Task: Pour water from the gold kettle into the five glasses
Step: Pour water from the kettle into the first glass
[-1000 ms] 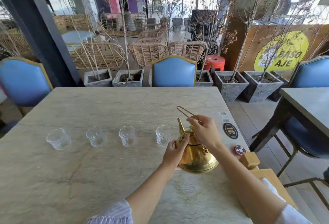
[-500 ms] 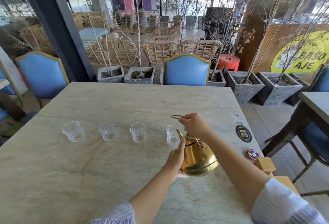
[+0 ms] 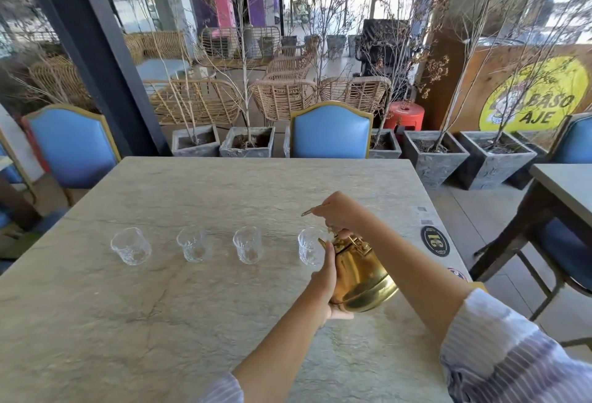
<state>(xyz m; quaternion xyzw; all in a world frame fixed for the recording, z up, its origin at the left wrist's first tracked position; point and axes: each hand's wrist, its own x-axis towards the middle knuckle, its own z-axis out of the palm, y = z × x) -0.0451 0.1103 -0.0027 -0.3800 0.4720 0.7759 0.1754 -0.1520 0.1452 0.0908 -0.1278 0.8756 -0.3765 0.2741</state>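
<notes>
While I watch through the head camera, both hands are on the kettle, and I log them line by line.

Right hand (image 3: 341, 212): raised above the kettle; fingers curled closed round the thin wire handle (image 3: 312, 211), one end of which pokes out to the left of the fist; forearm runs back down to the right into a striped sleeve (image 3: 499, 348).

Left hand (image 3: 326, 277): pressed flat against the kettle's left side; fingers pointing up toward the spout, thumb tucked under the base; a steadying, cupping hold rather than a closed fist; forearm comes up from the bottom edge of my view.

Gold kettle (image 3: 360, 277): lifted off the table (image 3: 160, 322); tipped forward and left, base swung toward me; spout (image 3: 323, 242) at the rim of the rightmost visible glass; I cannot tell whether water is running.

Glasses: four in view, upright in a row across the table; far left glass (image 3: 131, 245); second glass (image 3: 193, 244); third glass (image 3: 248, 245); fourth glass (image 3: 309, 246), partly behind the kettle and left hand; I cannot make out water in any; a fifth I cannot see.

Table edge: a round black coaster (image 3: 435, 241) lies right of the right forearm.
</notes>
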